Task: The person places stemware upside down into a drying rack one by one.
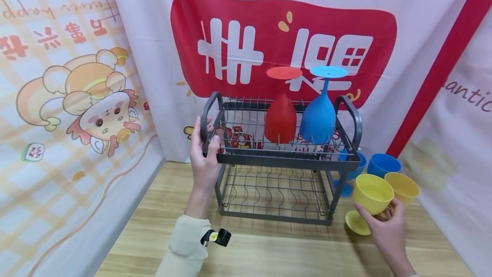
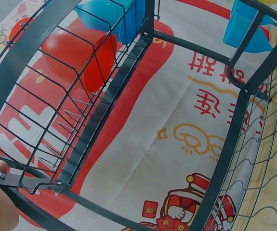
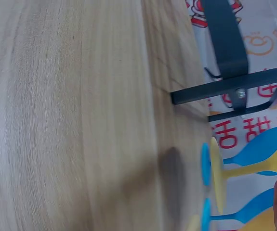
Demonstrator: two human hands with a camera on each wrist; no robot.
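On the wood-grain desk [image 1: 269, 251], one two-tier rack [image 1: 276, 161] and six goblets.
Upside down on the top tier, toward the right: one red goblet [image 1: 280, 121], one blue goblet [image 1: 318, 119]. Rim up, right of the rack: two blue goblets [image 1: 384, 164], one orange goblet [image 1: 404, 185], one yellow goblet [image 1: 372, 195]. Left, far and right: printed cloth [image 1: 142, 54]. Clamped in the left grip [image 1: 203, 157]: the rack's left end. Clamped in the right grip [image 1: 387, 225], under its bowl: the yellow goblet, foot lower and left.

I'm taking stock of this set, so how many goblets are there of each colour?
Red goblet: 1
Blue goblets: 3
Yellow goblets, counting the more orange-toned one: 2
Total: 6 goblets in view
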